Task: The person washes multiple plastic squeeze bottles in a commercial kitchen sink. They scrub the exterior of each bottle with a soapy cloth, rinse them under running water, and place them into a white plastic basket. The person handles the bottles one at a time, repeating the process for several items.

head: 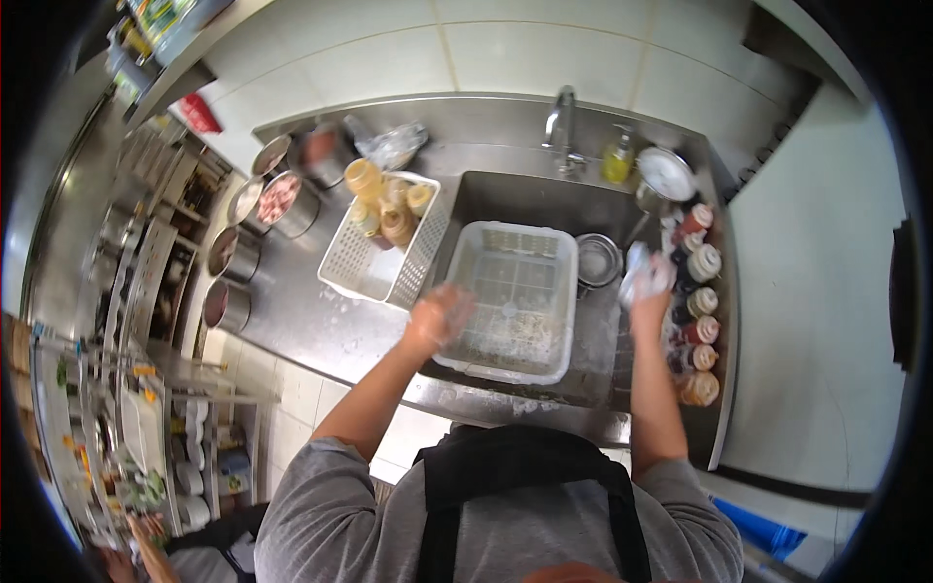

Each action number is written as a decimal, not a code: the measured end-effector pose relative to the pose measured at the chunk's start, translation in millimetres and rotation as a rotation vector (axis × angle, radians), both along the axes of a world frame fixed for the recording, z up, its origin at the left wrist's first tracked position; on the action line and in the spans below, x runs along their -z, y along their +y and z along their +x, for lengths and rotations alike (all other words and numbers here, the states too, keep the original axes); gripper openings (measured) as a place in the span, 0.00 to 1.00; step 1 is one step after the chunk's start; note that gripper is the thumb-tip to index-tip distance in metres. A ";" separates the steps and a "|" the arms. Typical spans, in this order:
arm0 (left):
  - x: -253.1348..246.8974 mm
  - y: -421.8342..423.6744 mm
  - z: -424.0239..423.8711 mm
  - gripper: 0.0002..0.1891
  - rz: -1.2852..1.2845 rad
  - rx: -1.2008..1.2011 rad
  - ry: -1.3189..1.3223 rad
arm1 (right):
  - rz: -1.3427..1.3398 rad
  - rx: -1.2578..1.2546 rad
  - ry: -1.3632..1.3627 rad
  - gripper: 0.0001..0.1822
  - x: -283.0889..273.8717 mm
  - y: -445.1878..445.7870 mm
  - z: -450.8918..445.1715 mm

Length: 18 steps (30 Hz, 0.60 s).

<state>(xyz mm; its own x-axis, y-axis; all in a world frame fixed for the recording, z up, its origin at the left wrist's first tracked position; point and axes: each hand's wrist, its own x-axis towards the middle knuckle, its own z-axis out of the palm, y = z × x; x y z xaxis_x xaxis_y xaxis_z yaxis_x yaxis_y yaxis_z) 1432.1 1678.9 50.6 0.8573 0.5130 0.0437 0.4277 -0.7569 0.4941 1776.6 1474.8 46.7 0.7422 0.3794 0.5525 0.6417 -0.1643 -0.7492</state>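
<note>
A white plastic basket [568,313] with a grid floor stands in the steel sink [503,186] before me. At the basket's left rim is my left hand [442,315], blurred and wet with suds, its fingers apart and nothing held. On the right, my right hand [651,280] grips a soapy, whitish cloth or sponge, too blurred to name exactly, near a row of squeeze bottles [703,262]. A round steel strainer or pot [599,260] sits between the basket and that hand. Left of the sink, a perforated white basket [372,280] holds several sauce bottles [397,222].
A chrome faucet [560,127], a soap dispenser [618,154] and a steel pot [665,175] stand along the back. Several steel containers [288,204], some with meat, line the counter's left side beside a plastic bag [393,146]. Another person's hands [146,546] show at lower left.
</note>
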 end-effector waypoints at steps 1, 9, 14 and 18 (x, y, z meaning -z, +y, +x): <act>-8.6 13.5 1.0 0.29 0.069 -0.135 -0.099 | -0.013 -0.010 0.154 0.16 -8.1 28.1 38.4; -31.9 92.3 29.4 0.34 -0.087 -0.936 -0.339 | -1.022 0.157 -0.071 0.15 19.0 150.8 273.8; -28.0 104.7 47.4 0.30 -0.216 -1.060 -0.469 | -1.112 0.066 -0.054 0.21 75.4 166.9 344.2; -48.4 81.8 25.6 0.25 -0.108 -1.102 -0.604 | -1.160 0.083 0.050 0.25 34.2 161.5 318.3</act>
<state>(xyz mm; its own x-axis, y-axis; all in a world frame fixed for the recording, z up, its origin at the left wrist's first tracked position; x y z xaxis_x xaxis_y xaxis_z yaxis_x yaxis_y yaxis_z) 1457.7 1760.7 99.0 -0.1694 0.9667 0.1916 0.4892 -0.0863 0.8679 2095.0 1636.3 12.5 0.7996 0.5874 -0.1251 0.5707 -0.8080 -0.1464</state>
